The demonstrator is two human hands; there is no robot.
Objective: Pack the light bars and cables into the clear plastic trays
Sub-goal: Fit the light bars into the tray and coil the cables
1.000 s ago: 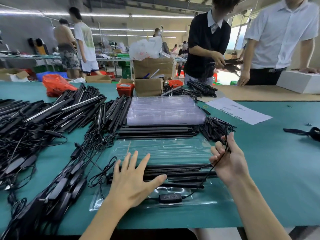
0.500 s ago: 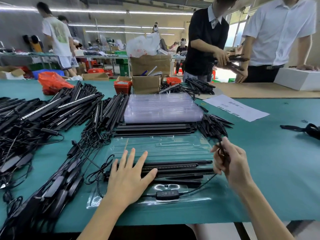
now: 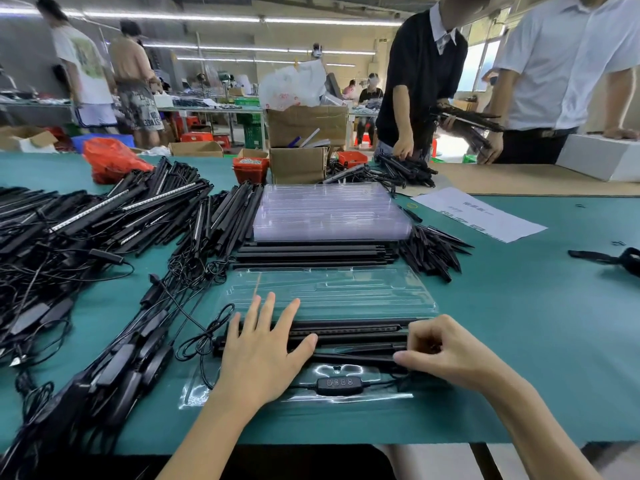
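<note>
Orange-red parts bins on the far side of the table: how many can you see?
2. One orange-red bin stands left of the small cardboard box; the other bin stands just right of that box. More may be hidden behind the boxes and bar piles.

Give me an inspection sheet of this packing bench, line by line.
Surface: green mat over the bench.
Job's things: open clear tray in front; light bars lying in it; controller in its near pocket; stack of empty trays behind; loose bars heaped at left.
Clutter: paper sheet, red bag, cardboard boxes.
Hands: left hand flat on the bars; right hand curled at the bars' right end, grip unclear.
Cables: tangled cables at the tray's left edge, more among the loose bars.
Surroundings: two people standing across the bench, others at far tables.
</note>
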